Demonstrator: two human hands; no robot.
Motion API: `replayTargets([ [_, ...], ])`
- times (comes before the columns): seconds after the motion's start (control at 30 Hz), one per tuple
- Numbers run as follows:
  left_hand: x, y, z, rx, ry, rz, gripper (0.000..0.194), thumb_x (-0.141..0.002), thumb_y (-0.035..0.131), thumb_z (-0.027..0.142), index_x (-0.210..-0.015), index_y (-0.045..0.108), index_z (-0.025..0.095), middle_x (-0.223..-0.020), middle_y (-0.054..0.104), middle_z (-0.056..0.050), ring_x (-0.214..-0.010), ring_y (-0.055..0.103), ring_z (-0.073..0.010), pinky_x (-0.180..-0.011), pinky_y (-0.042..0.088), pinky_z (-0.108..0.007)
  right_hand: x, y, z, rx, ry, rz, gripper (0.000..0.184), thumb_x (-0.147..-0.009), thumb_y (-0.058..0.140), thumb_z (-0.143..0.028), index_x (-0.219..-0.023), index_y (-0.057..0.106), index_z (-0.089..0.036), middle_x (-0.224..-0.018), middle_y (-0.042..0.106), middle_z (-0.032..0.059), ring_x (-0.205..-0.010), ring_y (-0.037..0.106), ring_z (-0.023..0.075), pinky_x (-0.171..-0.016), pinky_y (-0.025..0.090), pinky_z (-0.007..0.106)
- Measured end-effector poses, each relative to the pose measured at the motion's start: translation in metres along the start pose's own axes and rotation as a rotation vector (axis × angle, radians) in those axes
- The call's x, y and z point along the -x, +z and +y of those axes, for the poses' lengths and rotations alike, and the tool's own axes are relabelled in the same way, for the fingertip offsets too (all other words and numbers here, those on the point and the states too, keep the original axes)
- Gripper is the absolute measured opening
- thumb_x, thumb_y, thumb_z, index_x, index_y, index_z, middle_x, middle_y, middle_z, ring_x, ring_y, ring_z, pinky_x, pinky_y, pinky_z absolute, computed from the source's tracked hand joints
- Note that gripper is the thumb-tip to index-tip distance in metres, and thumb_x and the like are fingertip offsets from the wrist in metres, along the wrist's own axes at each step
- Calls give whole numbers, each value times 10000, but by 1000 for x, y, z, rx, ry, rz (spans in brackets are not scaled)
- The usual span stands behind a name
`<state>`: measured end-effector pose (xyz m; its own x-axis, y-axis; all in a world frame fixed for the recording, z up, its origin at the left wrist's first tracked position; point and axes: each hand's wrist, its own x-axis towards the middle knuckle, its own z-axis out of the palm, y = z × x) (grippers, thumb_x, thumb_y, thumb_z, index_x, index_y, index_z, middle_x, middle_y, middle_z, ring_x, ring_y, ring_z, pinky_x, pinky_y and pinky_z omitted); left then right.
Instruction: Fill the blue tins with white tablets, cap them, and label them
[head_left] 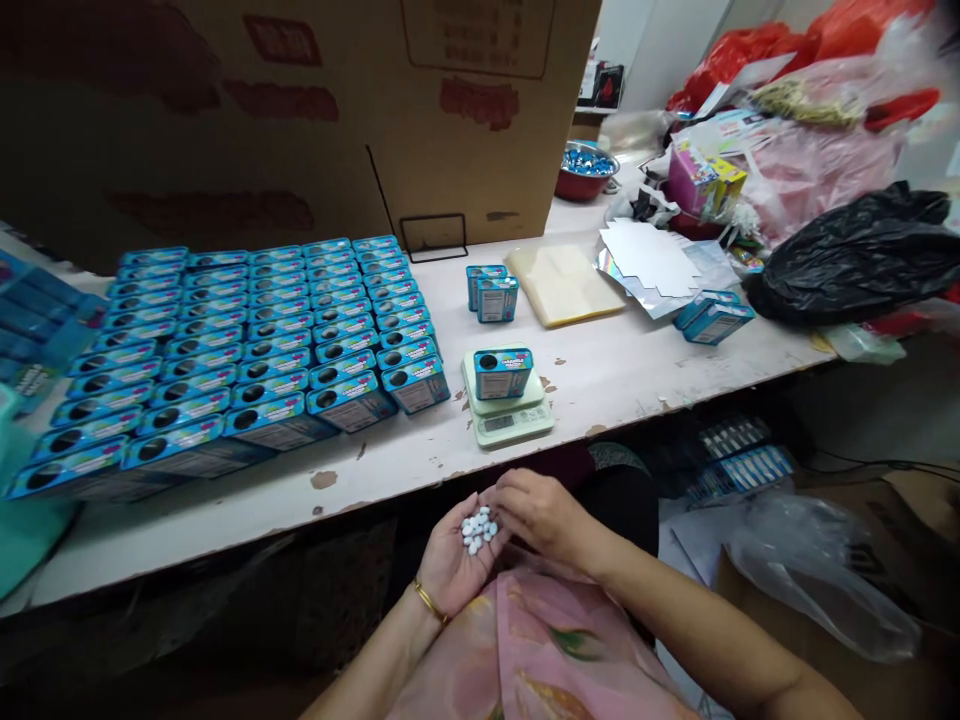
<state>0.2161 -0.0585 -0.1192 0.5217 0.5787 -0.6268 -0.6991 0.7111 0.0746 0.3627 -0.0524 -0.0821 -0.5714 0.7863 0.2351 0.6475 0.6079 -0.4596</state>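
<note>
In my cupped left hand [453, 562], palm up over my lap, lies a small heap of white oval candies [478, 528]. My right hand [541, 512] is closed beside them, its fingers bent together at the edge of the left palm. Whatever those fingers hold, if anything, is hidden. Just beyond my hands, a pale green digital scale [514, 424] sits near the table's front edge. On its pan stands a blue box [503, 376] with a dark round spot on top.
Rows of matching blue boxes [270, 410] fill the table's left side before a big cardboard carton [300, 120]. Behind the scale are two blue boxes [496, 298] and a yellowish flat stack [566, 285]. At right lie white card sheets [651, 258] and a black bag [855, 255].
</note>
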Motion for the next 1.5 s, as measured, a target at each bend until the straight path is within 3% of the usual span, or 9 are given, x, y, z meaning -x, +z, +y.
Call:
replayTargets([
  [0.23, 2, 1, 3, -11, -6, 4, 211, -774, 479, 158, -925, 584, 54, -1095, 577, -177, -1099, 473, -261, -894, 430, -360, -78, -61, 33, -52, 81, 407, 165, -837, 399, -166, -874, 561, -168, -864, 561, 37, -844, 515, 121, -766, 415, 245],
  [0.43, 5, -4, 9, -10, 32, 35, 210, -771, 488, 157, -935, 582, 64, -1102, 576, -166, -1075, 496, -245, -882, 441, -344, -101, -64, 69, 196, 193, 281, 271, -767, 530, -252, -1025, 540, -170, -1033, 549, 69, -965, 472, 201, -834, 377, 346],
  [0.57, 8, -10, 15, 19, 45, 69, 209, -764, 502, 160, -923, 584, 53, -1070, 591, -171, -1043, 521, -246, -872, 446, -347, -95, -62, 64, 296, 235, 92, 348, -734, 553, -201, -1077, 498, -170, -998, 553, 70, -921, 474, 211, -784, 395, 337],
  [0.7, 8, -12, 22, 41, 74, 75, 209, -764, 500, 164, -914, 590, 50, -1042, 605, -173, -1013, 542, -244, -853, 458, -344, -111, -41, 34, 302, 71, 12, 333, -760, 526, -215, -1083, 482, -149, -978, 549, 88, -892, 466, 210, -761, 401, 322],
  [0.83, 5, -8, 34, 44, 161, 76, 174, -774, 467, 140, -832, 610, 59, -932, 645, -155, -941, 584, -232, -817, 482, -342, -140, 6, 3, 288, -111, -5, 311, -793, 483, -214, -1094, 458, -138, -951, 535, 96, -866, 463, 197, -726, 405, 317],
  [1.0, 6, -5, 59, 72, 275, 128, 218, -792, 406, 98, -748, 619, 81, -796, 668, -125, -833, 624, -212, -773, 511, -354, -161, 30, -1, 324, -267, 67, 224, -853, 395, -208, -1061, 473, -178, -979, 527, 80, -909, 459, 179, -732, 398, 311],
  [1.13, 9, -8, 88, 85, 355, 191, 250, -815, 371, 105, -868, 614, 76, -908, 652, -163, -886, 609, -217, -724, 531, -309, -169, -9, 46, 320, -140, 254, 238, -828, 450, -241, -1052, 510, -189, -1086, 515, 89, -1009, 433, 194, -850, 366, 342],
  [1.3, 8, -11, 115, 95, 468, 180, 259, -815, 380, 101, -963, 591, 73, -967, 637, -176, -904, 601, -225, -706, 537, -290, -194, -63, 149, 293, 435, 419, 473, -713, 574, -177, -1163, 439, -123, -1201, 451, 127, -1108, 388, 243, -917, 338, 374],
  [1.5, 5, -14, 112, 142, 488, 211, 263, -809, 381, 87, -965, 593, 75, -960, 640, -172, -950, 579, -241, -741, 529, -314, -199, -59, 198, 142, 623, 326, 495, -694, 576, -190, -1167, 436, -143, -1125, 507, 93, -977, 504, 196, -845, 389, 317],
])
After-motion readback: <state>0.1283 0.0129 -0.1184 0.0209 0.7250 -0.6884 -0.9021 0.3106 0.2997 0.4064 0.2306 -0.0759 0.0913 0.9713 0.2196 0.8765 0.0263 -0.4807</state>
